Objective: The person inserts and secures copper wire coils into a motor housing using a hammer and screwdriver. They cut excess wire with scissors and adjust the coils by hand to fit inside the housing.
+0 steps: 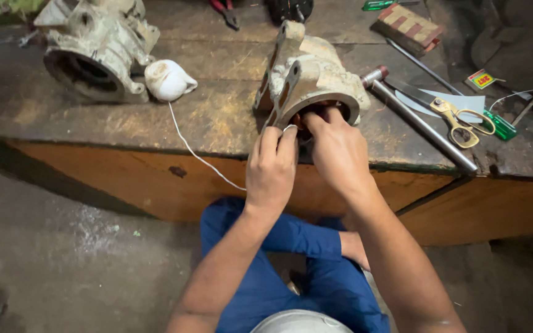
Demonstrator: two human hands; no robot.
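Observation:
A worn, cream-coloured motor housing (316,74) lies on its side on the dark wooden workbench (217,117), its round opening facing me with copper windings inside. My left hand (271,166) pinches a thin white cord (186,145) at the opening's lower left rim. My right hand (339,151) has its fingertips pushed into the opening against the windings. The cord runs from my left hand down over the bench edge and back up to a white spool (168,80).
A second, larger motor housing (97,46) sits at the back left. A long steel hammer (421,123) lies right of my hands, with gold-handled scissors (461,120), a green screwdriver (498,126) and a striped block (408,28) beyond. My blue-trousered legs are below the bench.

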